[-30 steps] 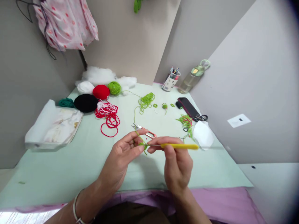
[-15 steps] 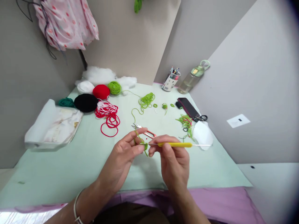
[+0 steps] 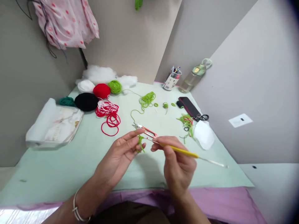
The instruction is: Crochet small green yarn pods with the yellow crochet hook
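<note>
Between the thumb and fingers of my left hand (image 3: 119, 152) is a small green crochet piece (image 3: 140, 141), with a short tail hanging below it. Green yarn runs from that hand up to a loose heap of green yarn (image 3: 147, 99). My right hand (image 3: 178, 161) grips a crochet hook (image 3: 181, 151) by its yellow handle. The hook's thin metal tip points left, close to the green piece; whether it touches a loop is too small to tell. Just beyond my fingers lie orange-handled thread snips (image 3: 149, 133), partly hidden by my left hand.
Yarn balls in red (image 3: 102, 91), black (image 3: 86, 102) and green (image 3: 115, 87) sit back left, near white stuffing (image 3: 99, 74). Small green crocheted pieces (image 3: 165, 105) lie mid-table. At right are a phone (image 3: 189, 106), black scissors (image 3: 202, 117), yarn scraps (image 3: 187, 121) and a water bottle (image 3: 192, 79).
The crochet hook has tilted, its tip higher and its rear end lower, as my right hand shifted right and down. My left hand moved slightly left with the green piece.
</note>
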Demonstrator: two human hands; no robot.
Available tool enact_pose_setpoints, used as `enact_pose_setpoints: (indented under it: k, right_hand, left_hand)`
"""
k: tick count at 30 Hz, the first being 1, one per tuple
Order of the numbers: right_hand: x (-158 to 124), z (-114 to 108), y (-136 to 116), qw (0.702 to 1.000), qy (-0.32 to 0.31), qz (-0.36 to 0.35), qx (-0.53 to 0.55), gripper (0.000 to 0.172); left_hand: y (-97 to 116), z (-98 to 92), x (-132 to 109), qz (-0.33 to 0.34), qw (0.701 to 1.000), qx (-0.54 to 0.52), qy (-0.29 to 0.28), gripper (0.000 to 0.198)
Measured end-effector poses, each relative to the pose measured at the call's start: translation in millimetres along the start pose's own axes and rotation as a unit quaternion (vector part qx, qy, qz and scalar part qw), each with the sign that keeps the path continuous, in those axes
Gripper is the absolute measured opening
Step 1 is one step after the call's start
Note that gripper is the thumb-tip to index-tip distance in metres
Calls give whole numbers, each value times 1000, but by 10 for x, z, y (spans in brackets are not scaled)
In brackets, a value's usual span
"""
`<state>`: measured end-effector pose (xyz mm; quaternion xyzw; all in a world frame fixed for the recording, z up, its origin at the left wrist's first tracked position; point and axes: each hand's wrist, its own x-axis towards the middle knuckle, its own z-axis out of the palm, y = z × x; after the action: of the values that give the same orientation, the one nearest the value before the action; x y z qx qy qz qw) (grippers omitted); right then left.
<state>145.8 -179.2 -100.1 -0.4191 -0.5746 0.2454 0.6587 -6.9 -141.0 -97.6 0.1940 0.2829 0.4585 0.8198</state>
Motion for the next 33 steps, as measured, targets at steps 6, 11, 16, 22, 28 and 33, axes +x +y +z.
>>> enact_pose_setpoints:
  k: [6, 11, 16, 22, 28, 33]
  right_hand:
    - [60, 50, 30, 984, -14, 119, 129, 16]
    - [62, 45, 91, 972, 25, 177, 150, 17]
    - [41, 56, 92, 979, 19, 148, 137, 16]
    - [13, 71, 81, 991, -7, 92, 102, 17]
    - [8, 60, 72, 991, -6, 89, 96, 16]
    - [33, 52, 62, 976, -2, 140, 167, 19]
  left_hand:
    - [-33, 38, -43, 60, 992, 108, -17, 33]
    - [-35, 57, -75, 58, 992, 110, -22, 37]
    - [-27, 69, -67, 75, 992, 103, -7, 32]
    - [-35, 56, -68, 90, 990, 106, 3, 28]
    - [-35, 29, -58, 105, 986, 129, 29, 26]
    - [-31, 14, -65, 118, 982, 144, 34, 25]
